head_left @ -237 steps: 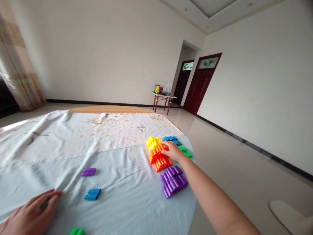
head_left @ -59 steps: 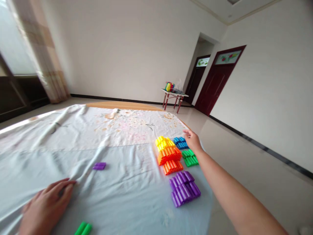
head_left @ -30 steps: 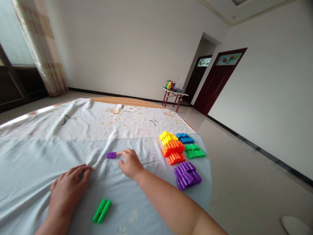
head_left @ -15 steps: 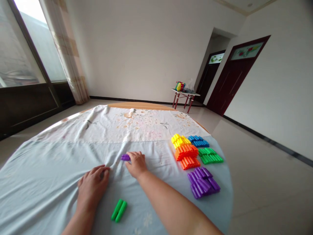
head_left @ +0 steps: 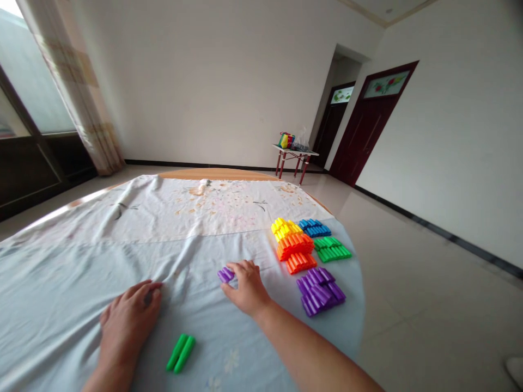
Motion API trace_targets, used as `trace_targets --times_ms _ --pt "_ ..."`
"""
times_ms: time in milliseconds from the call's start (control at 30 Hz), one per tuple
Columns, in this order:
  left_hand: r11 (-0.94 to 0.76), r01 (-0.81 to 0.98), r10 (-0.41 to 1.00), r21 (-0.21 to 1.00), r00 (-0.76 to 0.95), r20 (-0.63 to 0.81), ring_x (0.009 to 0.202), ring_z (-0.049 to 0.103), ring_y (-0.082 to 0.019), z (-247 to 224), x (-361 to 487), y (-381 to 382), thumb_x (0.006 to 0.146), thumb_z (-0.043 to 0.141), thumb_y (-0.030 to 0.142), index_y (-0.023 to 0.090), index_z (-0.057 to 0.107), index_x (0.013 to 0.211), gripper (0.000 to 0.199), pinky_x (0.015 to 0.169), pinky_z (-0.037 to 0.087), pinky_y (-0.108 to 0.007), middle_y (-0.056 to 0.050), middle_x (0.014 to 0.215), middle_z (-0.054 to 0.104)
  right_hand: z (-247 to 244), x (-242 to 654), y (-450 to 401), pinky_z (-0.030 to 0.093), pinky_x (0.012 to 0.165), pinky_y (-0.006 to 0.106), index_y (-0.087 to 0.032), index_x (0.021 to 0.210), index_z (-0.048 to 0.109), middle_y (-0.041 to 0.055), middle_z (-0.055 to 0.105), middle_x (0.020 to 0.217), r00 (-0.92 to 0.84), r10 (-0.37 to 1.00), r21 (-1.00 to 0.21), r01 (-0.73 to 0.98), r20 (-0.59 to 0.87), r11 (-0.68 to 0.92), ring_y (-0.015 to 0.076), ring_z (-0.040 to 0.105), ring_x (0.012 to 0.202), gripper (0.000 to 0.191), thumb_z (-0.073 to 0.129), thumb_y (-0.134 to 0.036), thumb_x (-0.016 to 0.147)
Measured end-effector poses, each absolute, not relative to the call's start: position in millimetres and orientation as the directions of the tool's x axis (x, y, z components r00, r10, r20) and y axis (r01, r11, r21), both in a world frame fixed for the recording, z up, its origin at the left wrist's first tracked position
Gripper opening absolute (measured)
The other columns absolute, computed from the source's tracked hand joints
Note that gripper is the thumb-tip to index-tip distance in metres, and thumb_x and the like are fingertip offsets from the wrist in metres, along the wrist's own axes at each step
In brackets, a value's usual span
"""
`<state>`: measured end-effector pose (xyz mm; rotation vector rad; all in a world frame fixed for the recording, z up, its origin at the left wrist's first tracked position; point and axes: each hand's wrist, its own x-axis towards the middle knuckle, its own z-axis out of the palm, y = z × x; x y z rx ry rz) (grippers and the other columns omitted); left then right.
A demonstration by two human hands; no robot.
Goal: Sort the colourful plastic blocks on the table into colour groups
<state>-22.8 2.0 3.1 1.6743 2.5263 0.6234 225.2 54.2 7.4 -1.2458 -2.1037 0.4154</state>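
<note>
My right hand [head_left: 247, 287] grips a small bunch of purple plastic tubes [head_left: 226, 274] between thumb and fingers, just over the blue part of the cloth. The tubes point out to the left of the fingertips; part of them is hidden. On the left, my left hand [head_left: 133, 311] lies palm down on the cloth, fingers loosely stretched, holding nothing. Two green tubes [head_left: 180, 353] lie side by side between my forearms. To the right of my right hand is a pile of purple tubes [head_left: 320, 292], with orange tubes [head_left: 295, 247] stacked behind it.
Yellow tubes [head_left: 285, 228], blue tubes [head_left: 314, 227] and more green tubes [head_left: 332, 249] lie grouped near the round table's right edge. A wrinkled floral tablecloth [head_left: 212, 207] covers most of the table. Beyond it, a small side table [head_left: 295, 149] holds bags by the wall.
My right hand has moved right and slightly nearer with the purple tubes, toward the piles. My left hand stays on the cloth. The view has turned somewhat to the right.
</note>
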Motion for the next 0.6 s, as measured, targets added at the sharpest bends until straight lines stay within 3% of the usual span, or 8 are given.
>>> trace_targets --times_ms 167,300,467,600 --pt "0.362 0.894 0.890 0.265 -0.415 0.186 0.109 0.051 -0.033 6 -19 0 0.083 0.029 0.043 0.021 0.062 0.106 0.046 0.096 0.034 -0.048 -0.009 0.124 0.057 1 239 46 0.039 0.091 0.038 -0.023 0.111 0.059 0.0068 0.062 0.103 -0.368 0.871 -0.579 0.652 0.325 0.490 0.0247 0.053 0.101 0.051 0.074 -0.040 0.065" --pt "0.348 0.911 0.905 0.222 -0.389 0.174 0.110 0.051 -0.032 6 -17 0 0.084 0.022 0.044 0.020 0.061 0.109 0.051 0.096 0.034 -0.045 -0.009 0.126 0.055 0 241 46 0.033 0.099 0.035 -0.023 0.124 0.050 0.0057 0.055 0.124 -0.476 0.788 -0.547 0.568 0.391 0.615 0.0212 0.048 0.113 0.055 0.066 -0.026 0.072" --pt "0.369 0.918 0.908 0.149 -0.390 0.155 0.112 0.050 -0.030 4 -18 4 0.084 0.017 0.047 0.022 0.059 0.112 0.056 0.094 0.036 -0.041 -0.006 0.129 0.053 1 242 50 0.034 0.097 0.033 -0.024 0.115 0.058 0.0018 0.062 0.114 -0.543 0.761 -0.524 0.559 0.355 0.643 0.0178 0.052 0.107 0.037 0.060 -0.023 0.077" --pt "0.346 0.928 0.917 0.140 -0.366 0.159 0.107 0.053 -0.027 -12 -31 8 0.083 0.018 0.049 0.024 0.057 0.113 0.055 0.093 0.038 -0.036 -0.005 0.129 0.053 11 249 45 0.037 0.093 0.032 -0.023 0.113 0.059 0.0029 0.064 0.108 -0.475 0.806 -0.544 0.597 0.353 0.590 0.0188 0.053 0.103 0.039 0.066 -0.033 0.076"
